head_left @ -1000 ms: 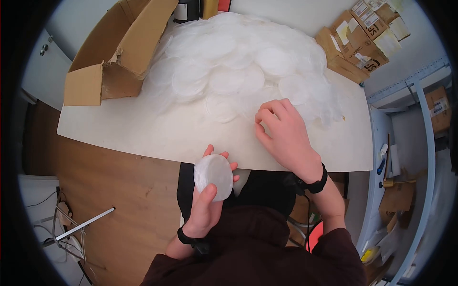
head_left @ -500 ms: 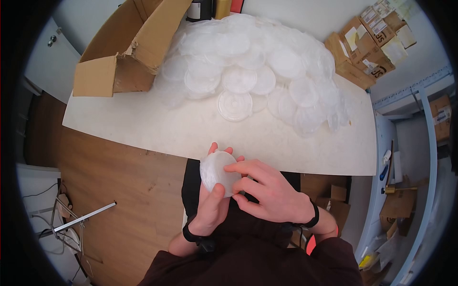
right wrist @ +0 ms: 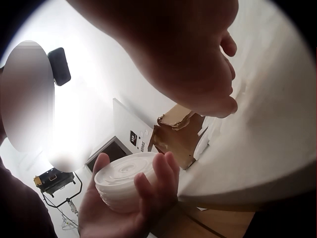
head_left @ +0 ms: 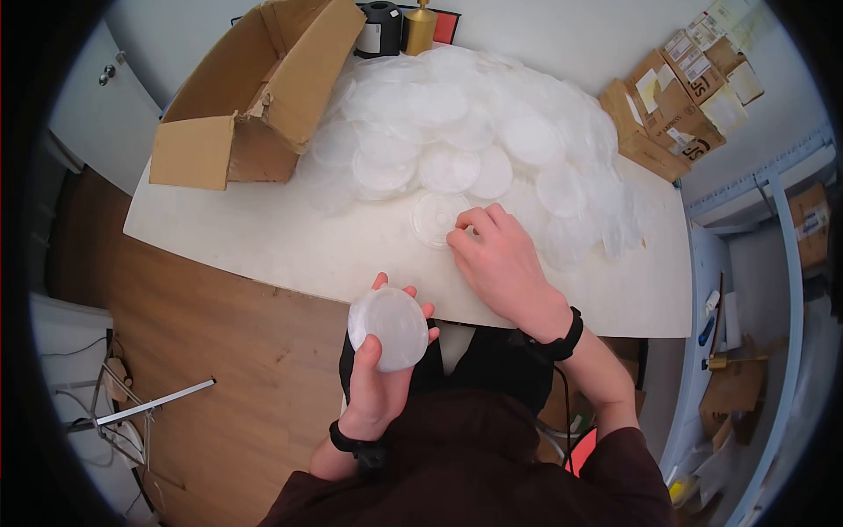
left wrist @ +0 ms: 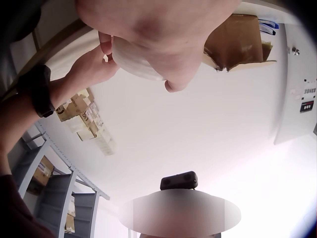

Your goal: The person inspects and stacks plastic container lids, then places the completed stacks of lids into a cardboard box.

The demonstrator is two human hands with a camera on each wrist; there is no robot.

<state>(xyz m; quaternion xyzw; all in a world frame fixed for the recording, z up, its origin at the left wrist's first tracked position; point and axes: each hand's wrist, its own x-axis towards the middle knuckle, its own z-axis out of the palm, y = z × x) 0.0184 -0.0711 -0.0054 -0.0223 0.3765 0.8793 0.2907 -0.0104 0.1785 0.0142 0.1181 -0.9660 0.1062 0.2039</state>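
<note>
In the head view my left hand holds a stack of clear round plastic lids in front of the table edge, thumb over the near side and fingers around the far side. The right wrist view shows the stack with its ringed top lid facing up and the edges layered. My right hand is over the table with bent fingers, fingertips at the right edge of a single clear lid lying flat. I cannot tell whether they pinch it. Behind it spreads a large heap of similar lids.
An open cardboard box stands on the table's left side. Behind the heap are a black container and a gold canister. Taped cartons are stacked at the back right. A blue-grey shelf stands to the right.
My right hand went from over the table to the top of the stack in my left hand, then back out to the single lid. The left hand keeps holding the stack.
</note>
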